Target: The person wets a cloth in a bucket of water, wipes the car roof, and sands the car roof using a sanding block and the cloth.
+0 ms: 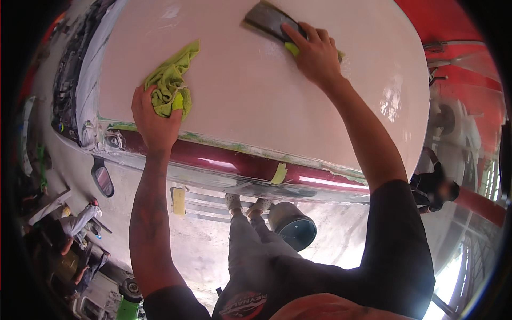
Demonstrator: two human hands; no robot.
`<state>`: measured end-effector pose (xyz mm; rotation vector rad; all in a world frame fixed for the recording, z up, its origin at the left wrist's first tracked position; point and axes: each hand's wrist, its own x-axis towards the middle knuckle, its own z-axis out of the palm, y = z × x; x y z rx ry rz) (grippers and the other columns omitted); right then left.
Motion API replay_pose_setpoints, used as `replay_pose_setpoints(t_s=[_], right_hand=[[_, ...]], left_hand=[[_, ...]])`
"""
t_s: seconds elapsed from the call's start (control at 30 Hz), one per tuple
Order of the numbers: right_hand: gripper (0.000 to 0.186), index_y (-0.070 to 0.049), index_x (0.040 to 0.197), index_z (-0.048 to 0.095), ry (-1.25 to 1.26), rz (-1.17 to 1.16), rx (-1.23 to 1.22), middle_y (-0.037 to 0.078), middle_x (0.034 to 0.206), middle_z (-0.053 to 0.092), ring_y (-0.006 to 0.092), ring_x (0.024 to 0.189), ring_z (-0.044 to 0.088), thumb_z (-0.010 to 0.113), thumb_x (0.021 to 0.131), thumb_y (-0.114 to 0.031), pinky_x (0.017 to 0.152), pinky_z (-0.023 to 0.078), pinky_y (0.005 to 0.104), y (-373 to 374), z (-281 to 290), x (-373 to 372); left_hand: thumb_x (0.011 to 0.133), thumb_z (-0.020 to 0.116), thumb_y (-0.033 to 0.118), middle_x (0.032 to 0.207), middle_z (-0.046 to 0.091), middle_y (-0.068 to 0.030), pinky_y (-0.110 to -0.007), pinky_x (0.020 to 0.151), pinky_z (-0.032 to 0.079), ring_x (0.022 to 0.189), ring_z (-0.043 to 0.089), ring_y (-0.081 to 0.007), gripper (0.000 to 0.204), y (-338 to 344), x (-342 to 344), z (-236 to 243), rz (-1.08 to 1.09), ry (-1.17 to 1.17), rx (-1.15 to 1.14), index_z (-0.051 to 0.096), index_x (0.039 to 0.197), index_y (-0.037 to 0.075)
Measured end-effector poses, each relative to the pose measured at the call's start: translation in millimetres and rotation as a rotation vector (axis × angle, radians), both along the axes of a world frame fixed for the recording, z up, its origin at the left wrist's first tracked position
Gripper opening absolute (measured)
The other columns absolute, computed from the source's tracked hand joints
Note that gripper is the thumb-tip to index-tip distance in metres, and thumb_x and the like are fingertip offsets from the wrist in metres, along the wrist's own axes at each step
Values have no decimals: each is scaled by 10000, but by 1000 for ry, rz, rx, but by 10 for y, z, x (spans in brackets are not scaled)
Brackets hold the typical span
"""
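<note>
A wide pinkish-beige vehicle roof panel (234,85) with a smooth, partly shiny surface spreads out in front of me. My left hand (152,117) rests at its near left part, fingers closed round a bunched yellow-green cloth (170,74). One loose end of the cloth trails away across the panel. Farther off and to the right, my right hand (317,53) grips a dark, flat sanding block (266,21) that lies against the panel. Bits of yellow-green show under that hand; I cannot tell what they belong to.
Along the panel's near edge runs a maroon strip (213,157) with a piece of yellow-green tape (279,174). A side mirror (103,178) juts out at left. Beside my feet stands a bucket (280,216). People are at the lower left (74,229) and right (429,184).
</note>
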<state>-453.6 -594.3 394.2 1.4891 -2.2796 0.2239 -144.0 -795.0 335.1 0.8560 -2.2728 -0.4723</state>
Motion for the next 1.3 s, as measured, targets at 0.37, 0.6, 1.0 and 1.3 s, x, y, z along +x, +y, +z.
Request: replay_pose_setpoints(t_s=[0.37,0.6,1.0,1.3], right_hand=[[685,-299,1367,575,-173,191,209,102,1382,520,302,1138,537,706,734,-74,957,443,442,1103,23,1242],[507,-255,1266,632,23,10,-9,94,1259,612,333,1031,589,642,792,-75,856,493,451,-623,-10,105],[550,-234,1361,552,-54,138,64,116,1312,546,347,1059,567,711,835,-225,880,477,462,17,-6,574],[601,-218,1359,581,-111,67,133,149,1283,568,333,997,585,730,781,-143,842,499,432,483,79,1154]], left_hand=[[689,781,212,1376,468,-163,-517,1069,380,1299,430,-387,633,11,8,24,40,-13,3,515,1248,77],[690,782,233,1370,473,-164,-514,1083,366,1319,412,-383,629,-1,7,9,46,1,-15,520,1243,88],[674,796,249,1362,478,-160,-526,1092,354,1329,404,-388,640,-26,25,-4,41,1,-15,525,1235,105],[664,809,258,1380,471,-149,-519,1115,339,1361,379,-380,658,-3,38,73,68,-41,20,528,1241,115]])
